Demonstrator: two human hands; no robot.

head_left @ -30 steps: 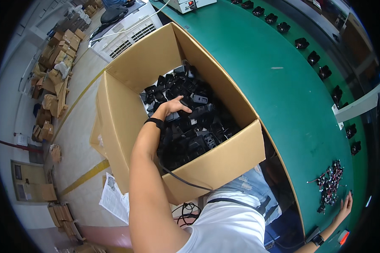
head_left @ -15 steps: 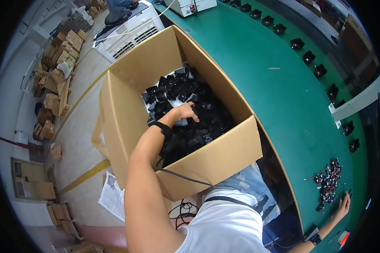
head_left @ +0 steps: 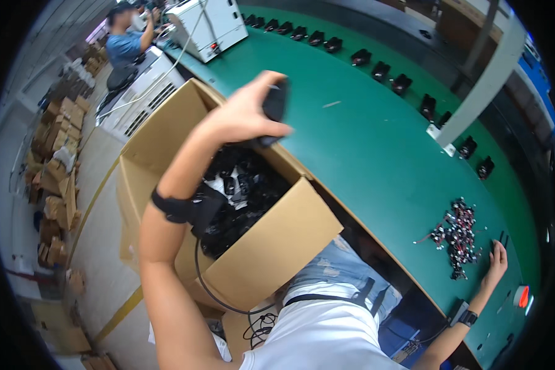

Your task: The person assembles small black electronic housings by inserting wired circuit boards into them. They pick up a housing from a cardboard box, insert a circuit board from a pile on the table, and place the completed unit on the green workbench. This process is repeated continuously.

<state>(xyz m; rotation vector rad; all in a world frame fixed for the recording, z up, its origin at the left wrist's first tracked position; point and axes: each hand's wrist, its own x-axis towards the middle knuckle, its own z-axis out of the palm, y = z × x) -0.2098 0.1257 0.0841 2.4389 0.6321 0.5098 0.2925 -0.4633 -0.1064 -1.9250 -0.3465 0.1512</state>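
My left hand (head_left: pixel 243 114) is raised over the far right edge of the open cardboard box (head_left: pixel 271 246), gripping a black plastic part (head_left: pixel 276 110) between thumb and fingers. Motion blurs the part. Inside the box lies a heap of similar black plastic parts (head_left: pixel 243 213), with some white material showing between them. Far to the right, my right hand (head_left: pixel 498 260) rests low over the green table, fingers close together. A thin, dark, two-pronged thing (head_left: pixel 504 237) shows at its fingertips; its kind is too small to make out. Beside that hand lies a pile of small wired connectors (head_left: pixel 457 237).
A row of black assembled units (head_left: pixel 361 57) runs along the far side of the green table (head_left: pixel 364 166). A grey metal post (head_left: pixel 475 86) stands there. A white machine (head_left: pixel 206 28) and a co-worker (head_left: pixel 126 40) are at the back left. An orange-and-white object (head_left: pixel 523 296) lies at right.
My left hand has come up out of the box with a black plastic part. The view has shifted, bringing a co-worker into sight. My right hand stays beside the connector pile.
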